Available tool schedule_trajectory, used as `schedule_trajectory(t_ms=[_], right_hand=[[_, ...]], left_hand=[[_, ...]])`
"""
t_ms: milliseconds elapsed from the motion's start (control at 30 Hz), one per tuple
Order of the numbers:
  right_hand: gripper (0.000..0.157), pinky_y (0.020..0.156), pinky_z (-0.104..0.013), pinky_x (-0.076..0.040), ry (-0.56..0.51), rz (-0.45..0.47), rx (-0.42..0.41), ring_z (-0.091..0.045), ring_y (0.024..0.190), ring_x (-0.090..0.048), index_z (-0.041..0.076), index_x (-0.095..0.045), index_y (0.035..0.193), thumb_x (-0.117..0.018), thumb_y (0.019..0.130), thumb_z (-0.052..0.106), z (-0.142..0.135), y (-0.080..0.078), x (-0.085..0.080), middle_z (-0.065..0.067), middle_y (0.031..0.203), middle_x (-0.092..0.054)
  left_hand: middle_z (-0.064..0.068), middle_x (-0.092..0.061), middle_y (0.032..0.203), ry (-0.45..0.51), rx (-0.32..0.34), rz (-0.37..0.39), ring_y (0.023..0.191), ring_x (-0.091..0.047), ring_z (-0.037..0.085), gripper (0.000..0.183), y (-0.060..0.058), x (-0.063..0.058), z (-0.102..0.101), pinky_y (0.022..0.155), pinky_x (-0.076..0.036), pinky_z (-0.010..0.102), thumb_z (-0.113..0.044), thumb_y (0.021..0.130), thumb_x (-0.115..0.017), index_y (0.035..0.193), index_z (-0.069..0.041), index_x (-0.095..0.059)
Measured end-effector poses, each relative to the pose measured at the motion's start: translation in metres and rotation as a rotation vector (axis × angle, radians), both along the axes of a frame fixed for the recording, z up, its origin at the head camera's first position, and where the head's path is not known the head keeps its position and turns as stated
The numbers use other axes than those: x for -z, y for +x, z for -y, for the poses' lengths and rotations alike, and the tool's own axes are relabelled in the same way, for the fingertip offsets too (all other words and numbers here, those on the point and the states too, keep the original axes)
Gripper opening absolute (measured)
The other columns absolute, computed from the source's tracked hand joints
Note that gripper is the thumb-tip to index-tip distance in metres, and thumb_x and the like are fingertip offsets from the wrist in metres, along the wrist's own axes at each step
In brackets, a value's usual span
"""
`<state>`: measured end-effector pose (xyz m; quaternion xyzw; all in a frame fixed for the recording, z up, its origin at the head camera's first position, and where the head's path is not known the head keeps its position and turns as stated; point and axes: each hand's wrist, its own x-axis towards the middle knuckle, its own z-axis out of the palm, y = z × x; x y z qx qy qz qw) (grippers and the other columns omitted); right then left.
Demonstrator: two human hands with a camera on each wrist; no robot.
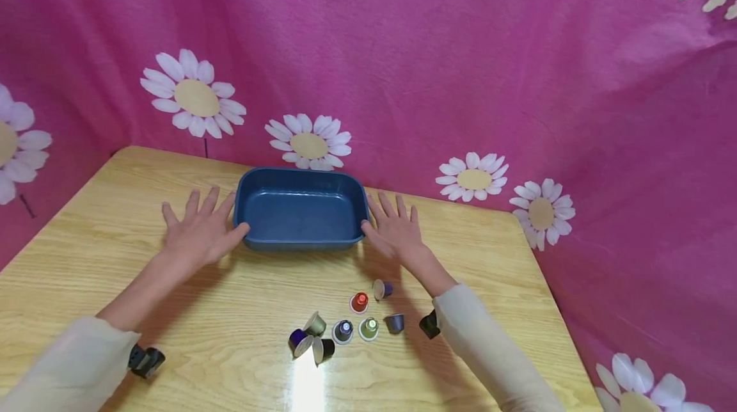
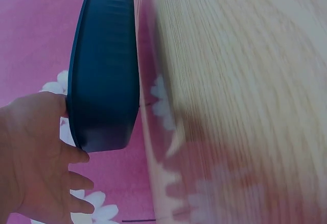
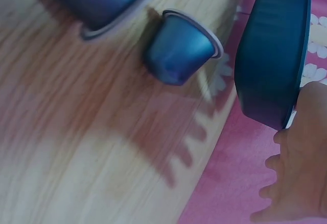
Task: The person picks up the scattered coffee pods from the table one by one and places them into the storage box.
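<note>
Both hands lie flat on the tabletop (image 1: 115, 220), one at each short end of the blue tray (image 1: 301, 242). The left hand (image 1: 201, 229) has its fingers spread and straight, thumb touching the tray's near-left corner. The right hand (image 1: 394, 226) is the same, fingers splayed, its thumb side against the right wall. Neither one grips anything.

The tray sits toward the far edge of the tabletop, empty as far as I can see. A cluster of coffee capsules (image 1: 345, 325) lies nearer the person, well apart from the tray; some stand upright, some are tipped on their sides.

If the tray is to be steadied or shifted, I'd say even pressure from both sides matters, since a push from one hand alone would likely swivel it. The sleeves hang close to the capsules, so I'd keep the forearms lifted to avoid scattering them.
</note>
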<state>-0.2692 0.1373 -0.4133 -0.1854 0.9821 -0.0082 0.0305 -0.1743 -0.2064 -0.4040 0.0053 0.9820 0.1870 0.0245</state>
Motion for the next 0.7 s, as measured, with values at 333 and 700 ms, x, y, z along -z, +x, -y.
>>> schedule_trajectory(t_ms=[333,700], right_hand=[[0.062,0.113,-0.065,-0.007,-0.049,0.000,0.030,-0.040,0.149,-0.007,0.022,-0.025,0.160,-0.033,0.103,0.046,-0.024,0.014,-0.002,-0.008,0.164,-0.021],[0.061,0.112,-0.067,-0.004,-0.075,0.020,0.067,-0.041,0.149,-0.006,0.021,-0.024,0.160,-0.035,0.105,0.044,-0.054,0.027,-0.003,-0.010,0.164,-0.020]], left_hand=[[0.034,-0.016,0.157,0.009,0.023,-0.025,0.141,-0.004,0.058,0.076,-0.004,0.002,-0.023,0.099,0.010,0.080,-0.046,0.098,-0.050,0.154,0.000,-0.030],[0.031,-0.015,0.159,0.004,0.066,-0.017,0.143,-0.002,0.056,0.075,-0.006,0.005,-0.049,0.101,0.010,0.078,-0.045,0.098,-0.050,0.155,0.000,-0.030]])
